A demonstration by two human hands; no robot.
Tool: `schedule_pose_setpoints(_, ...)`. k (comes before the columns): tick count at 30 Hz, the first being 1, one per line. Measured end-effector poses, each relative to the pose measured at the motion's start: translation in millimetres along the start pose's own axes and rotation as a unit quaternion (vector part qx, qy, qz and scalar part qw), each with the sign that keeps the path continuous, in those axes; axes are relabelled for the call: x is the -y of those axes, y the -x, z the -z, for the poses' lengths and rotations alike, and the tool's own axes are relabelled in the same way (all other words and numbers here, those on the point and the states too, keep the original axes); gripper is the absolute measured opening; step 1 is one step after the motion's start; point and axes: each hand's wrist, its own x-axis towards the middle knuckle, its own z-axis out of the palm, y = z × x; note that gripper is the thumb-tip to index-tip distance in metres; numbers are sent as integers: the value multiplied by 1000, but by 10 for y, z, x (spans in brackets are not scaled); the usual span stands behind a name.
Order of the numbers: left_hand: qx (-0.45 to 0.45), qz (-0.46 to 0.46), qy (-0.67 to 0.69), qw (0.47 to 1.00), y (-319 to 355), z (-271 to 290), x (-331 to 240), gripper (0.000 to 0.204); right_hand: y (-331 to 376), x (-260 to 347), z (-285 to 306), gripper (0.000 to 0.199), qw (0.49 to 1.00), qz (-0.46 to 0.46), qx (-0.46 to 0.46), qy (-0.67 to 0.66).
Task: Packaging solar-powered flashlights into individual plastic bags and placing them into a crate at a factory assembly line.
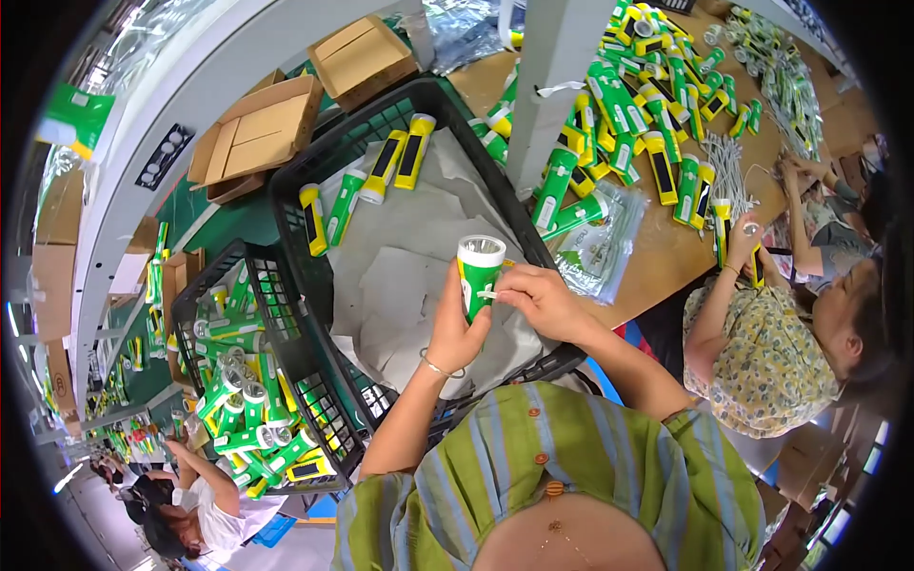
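Note:
My left hand point(455, 328) is wrapped round a green and yellow flashlight point(481, 255), held upright with its white lens rim on top. At the flashlight's side, the closed fingers of my right hand point(545, 300) pinch a small white piece point(487, 295), which looks like a cord or strap end. Both hands are over the near part of a black plastic crate point(279, 214). Grey sheets point(376, 271) line that crate, and several more flashlights point(383, 167) lie at its far side.
A second black crate point(262, 252) full of flashlights stands at the left. Cardboard trays point(259, 133) sit beyond. On the brown table at right are a flashlight pile point(657, 90), clear plastic bags point(602, 249) and white cords point(728, 171). A grey post point(552, 95) rises there; co-workers sit on both sides.

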Motion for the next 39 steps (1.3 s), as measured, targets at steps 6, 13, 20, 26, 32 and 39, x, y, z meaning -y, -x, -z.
schedule_pose_setpoints(6,-52,45,59,996,23,-97,-47,49,7,95,27,12,996,9,-30,78)
schedule_pose_setpoints(13,-84,3,-57,995,108,-238,-47,45,24,32,152,21,974,-38,-72,210)
schedule_pose_setpoints(20,110,114,136,978,-393,-308,-174,50,230,61,570,21,991,-10,-27,127)
schedule_pose_setpoints(26,165,77,17,983,-912,-1007,-331,58,584,-197,1280,13,994,-89,22,66)
schedule_pose_setpoints(32,115,187,-13,975,-1855,-2006,328,51,871,-411,1483,10,985,-107,-116,75)
schedule_pose_setpoints(39,18,74,-56,996,-2497,-3483,1078,69,1122,-1470,1637,17,925,-239,-291,45)
